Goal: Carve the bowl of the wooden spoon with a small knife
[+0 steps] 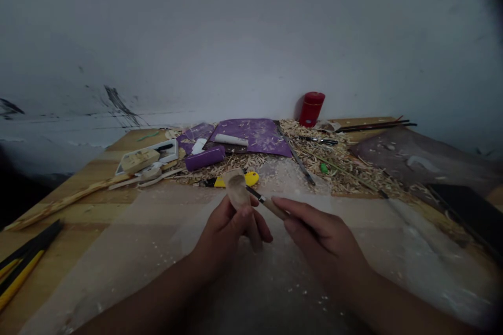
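On my feed the left hand [218,230] has its fingers wrapped round the handle of a wooden spoon [236,188], the bowl end up, tilted slightly left, above the clear plastic sheet [129,241] on the table [88,180]. I see the right hand [328,235] closed on the wooden handle of a carving knife [277,208], forefinger stretched along it, blade pointing at the edge of the spoon's bowl; I cannot tell from here whether the tip touches. Just behind the bowl I make out a yellow cutter [251,178], partly hidden. Beyond it lie wood shavings [346,170], a purple tube [205,158] and a purple sheet [251,133], with a red can [312,109] by the wall [243,36]. Far right I have a dark phone [467,212].
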`<state>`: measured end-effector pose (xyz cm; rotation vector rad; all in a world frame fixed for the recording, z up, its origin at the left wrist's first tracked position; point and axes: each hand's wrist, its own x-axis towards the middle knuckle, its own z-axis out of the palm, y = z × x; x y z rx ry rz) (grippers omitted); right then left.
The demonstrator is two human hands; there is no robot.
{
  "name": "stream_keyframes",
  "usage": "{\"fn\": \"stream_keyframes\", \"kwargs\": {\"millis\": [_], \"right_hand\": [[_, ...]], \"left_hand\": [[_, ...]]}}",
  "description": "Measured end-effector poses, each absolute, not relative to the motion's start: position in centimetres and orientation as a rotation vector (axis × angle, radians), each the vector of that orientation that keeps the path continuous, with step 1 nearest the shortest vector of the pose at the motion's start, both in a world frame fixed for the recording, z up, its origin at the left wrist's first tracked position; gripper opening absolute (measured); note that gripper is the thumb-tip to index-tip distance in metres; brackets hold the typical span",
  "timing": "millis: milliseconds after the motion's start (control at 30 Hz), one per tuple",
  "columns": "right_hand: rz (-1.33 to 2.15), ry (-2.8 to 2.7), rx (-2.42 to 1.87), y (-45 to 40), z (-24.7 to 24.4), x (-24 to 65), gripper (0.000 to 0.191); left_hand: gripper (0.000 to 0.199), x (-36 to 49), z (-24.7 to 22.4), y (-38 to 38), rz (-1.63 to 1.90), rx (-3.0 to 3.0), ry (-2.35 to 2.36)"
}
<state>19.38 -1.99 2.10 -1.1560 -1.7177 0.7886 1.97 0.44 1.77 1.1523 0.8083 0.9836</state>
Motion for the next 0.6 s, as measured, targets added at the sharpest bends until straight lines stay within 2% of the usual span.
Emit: {"fn": "stream_keyframes", "kwargs": {"millis": [200,600], "right_hand": [[0.809,-1.553,-1.247,-1.41,2.04,19.61,0.030],[0.861,-1.503,-1.259,-1.44,1.74,19.42,0.030]], "left_hand": [[0.029,2.15,2.53,0.85,0.977,0.861,0.689],[0.039,1.27,2.66,1.14,0.861,0.675,0.467]]}}
